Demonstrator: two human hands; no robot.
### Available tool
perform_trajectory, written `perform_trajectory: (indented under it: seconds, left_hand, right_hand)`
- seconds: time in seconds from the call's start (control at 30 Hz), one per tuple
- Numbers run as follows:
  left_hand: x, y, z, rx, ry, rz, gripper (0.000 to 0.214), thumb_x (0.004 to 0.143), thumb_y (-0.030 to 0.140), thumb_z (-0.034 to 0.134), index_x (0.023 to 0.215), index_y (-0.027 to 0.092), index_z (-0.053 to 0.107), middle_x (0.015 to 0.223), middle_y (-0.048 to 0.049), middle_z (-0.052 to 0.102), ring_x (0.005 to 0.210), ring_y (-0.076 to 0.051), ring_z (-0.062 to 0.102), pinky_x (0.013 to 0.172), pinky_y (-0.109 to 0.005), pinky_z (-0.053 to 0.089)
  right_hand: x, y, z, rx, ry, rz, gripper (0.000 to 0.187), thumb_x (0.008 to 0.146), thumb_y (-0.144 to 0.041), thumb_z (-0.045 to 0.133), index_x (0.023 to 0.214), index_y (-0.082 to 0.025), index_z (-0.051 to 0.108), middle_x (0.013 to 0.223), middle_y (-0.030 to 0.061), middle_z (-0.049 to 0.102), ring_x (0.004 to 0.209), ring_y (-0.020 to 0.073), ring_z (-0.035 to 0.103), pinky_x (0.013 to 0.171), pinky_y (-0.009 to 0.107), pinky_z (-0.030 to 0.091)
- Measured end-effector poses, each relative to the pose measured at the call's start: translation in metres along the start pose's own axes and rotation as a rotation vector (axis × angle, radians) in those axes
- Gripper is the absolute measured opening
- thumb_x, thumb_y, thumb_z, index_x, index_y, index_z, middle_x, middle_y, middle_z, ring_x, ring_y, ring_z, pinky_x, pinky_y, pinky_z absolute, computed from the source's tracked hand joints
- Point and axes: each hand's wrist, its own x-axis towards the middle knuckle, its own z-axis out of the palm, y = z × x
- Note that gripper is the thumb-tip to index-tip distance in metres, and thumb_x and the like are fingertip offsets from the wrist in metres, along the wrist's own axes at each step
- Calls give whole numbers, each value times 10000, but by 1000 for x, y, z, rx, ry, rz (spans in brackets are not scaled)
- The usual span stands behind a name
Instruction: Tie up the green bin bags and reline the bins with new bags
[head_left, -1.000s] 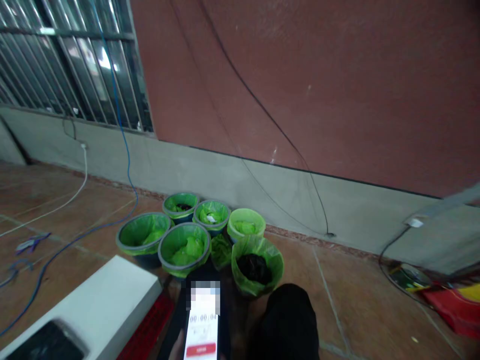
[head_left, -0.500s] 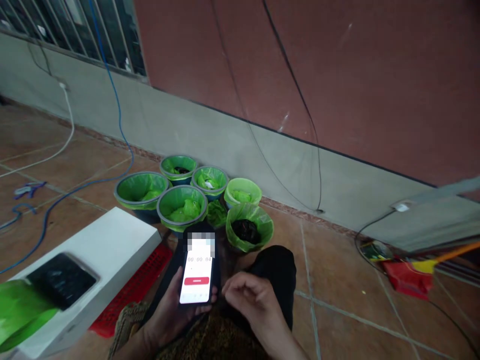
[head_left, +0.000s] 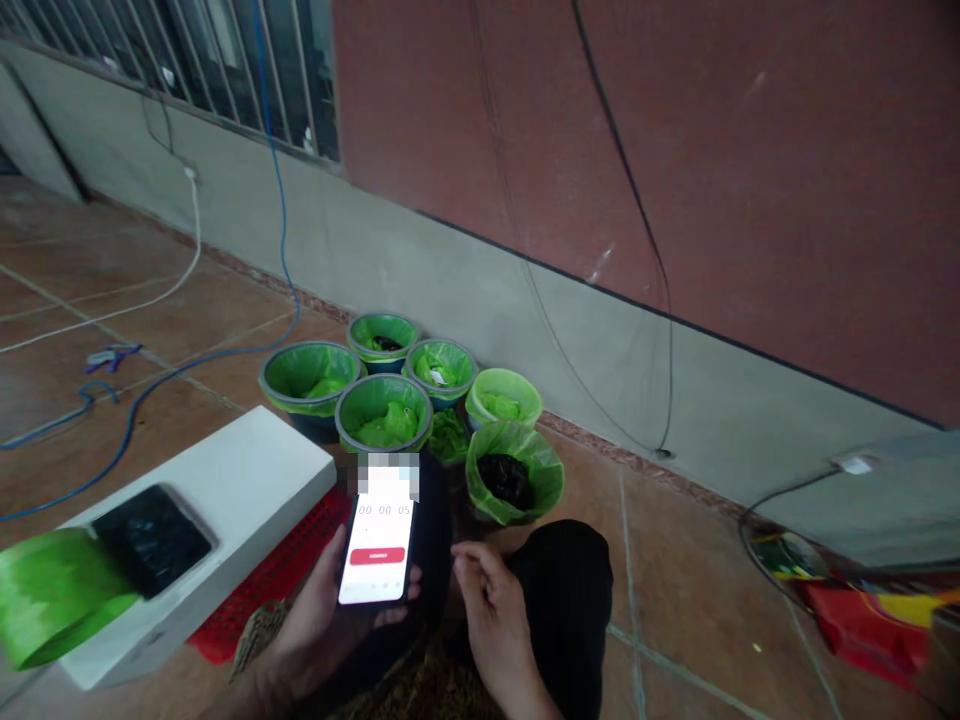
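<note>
In the head view my left hand (head_left: 324, 592) is closed round a smartphone (head_left: 378, 540), held upright above my knees with its lit screen facing me. The screen shows a timer reading of 00:00:05 over a red button, and its top part is pixelated. My right hand (head_left: 496, 610) hovers just right of the phone, apart from it. Its fingers are loosely curled together and nothing shows in them. Beyond the phone stand several bins (head_left: 386, 378) with green bag liners, some holding crumpled green bags. One bag-lined bin (head_left: 553, 470) holds something black.
At left a white box (head_left: 255, 455) lies over a red basket (head_left: 247, 580), carrying a dark flat device (head_left: 154, 540) and a green roll (head_left: 56, 595). A blue cable (head_left: 135, 415) crosses the tiles. A red dustpan (head_left: 862, 635) lies right. A wall (head_left: 420, 265) runs behind.
The timer has gone from 04 to 05. The view has swung left, so most of the scene sits further right. The phone is a little further left in view, and my right hand has drawn slightly away from it.
</note>
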Motion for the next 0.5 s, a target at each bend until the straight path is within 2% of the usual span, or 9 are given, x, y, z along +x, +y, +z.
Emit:
perform_trajectory:
  seconds: [0.13, 0.23, 0.37, 0.43, 0.5]
  left_hand:
    - [-4, 46, -8, -28, 99, 240, 680, 970, 512, 450, 1508, 97, 428, 1045, -234, 768, 895, -376, 755, 721, -484, 606]
    - [1, 73, -25, -103, 140, 365, 667, 978, 494, 450, 1516, 102, 418, 1064, -223, 768, 900, -348, 761, 755, -469, 612]
    - [15, 85, -54, -212, 188, 390, 716, 980, 518, 427, 1509, 35, 407, 1037, -258, 761, 868, -337, 764, 758, -455, 613]
    - [23, 86, -65, -267, 232, 387, 711, 983, 515, 417, 1505, 32, 406, 1027, -249, 763, 860, -328, 764, 765, -459, 612]
    - [33, 87, -72, -333, 284, 380, 678, 987, 500, 416, 1496, 52, 421, 994, -215, 771, 839, -308, 763, 772, -456, 610]
  right_hand:
    - [8, 0, 13, 33, -63, 31, 343, 935, -493, 553, 946, -208, 744, 912, 74, 740, 839, 197, 692, 736, 255, 521]
    - [23, -15, 40, 53, -194, -18, 338, 933, -479, 560, 1005, -212, 753, 962, 80, 743, 872, 202, 693, 763, 265, 521]
    - [53, -30, 101, 105, -391, -35, 408, 927, -465, 572, 1191, -182, 701, 1119, 111, 727, 979, 221, 690, 854, 302, 520]
    - [70, -27, 138, 124, -444, 28, 452, 916, -516, 570, 1151, -155, 706, 1091, 128, 738, 991, 243, 692, 864, 328, 518]
    - [85, -18, 170, 166, -503, 80, 516, 927, -600, 506, 1055, -147, 717, 987, 128, 754, 902, 243, 701, 809, 335, 525]
